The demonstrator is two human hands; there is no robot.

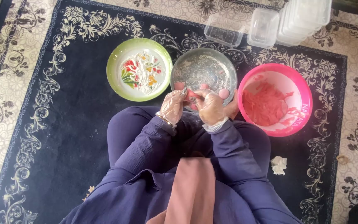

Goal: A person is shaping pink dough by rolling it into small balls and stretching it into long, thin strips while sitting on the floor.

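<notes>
Both my hands wear thin clear plastic gloves and meet over the near rim of a round metal bowl (204, 66). My left hand (172, 106) and my right hand (210, 107) together pinch a small pink-red piece of food (191, 96) between their fingers. A pink bowl (299, 83) holding several pink slices sits just right of my right hand. A green-rimmed plate (117, 58) with a flower pattern lies to the left of the metal bowl.
Clear plastic containers (264, 27) and a stack of lids (305, 18) stand at the back right. A crumpled white tissue (278, 164) lies by my right knee. Everything rests on a dark blue patterned carpet (63, 124); my legs in dark blue cloth fill the bottom.
</notes>
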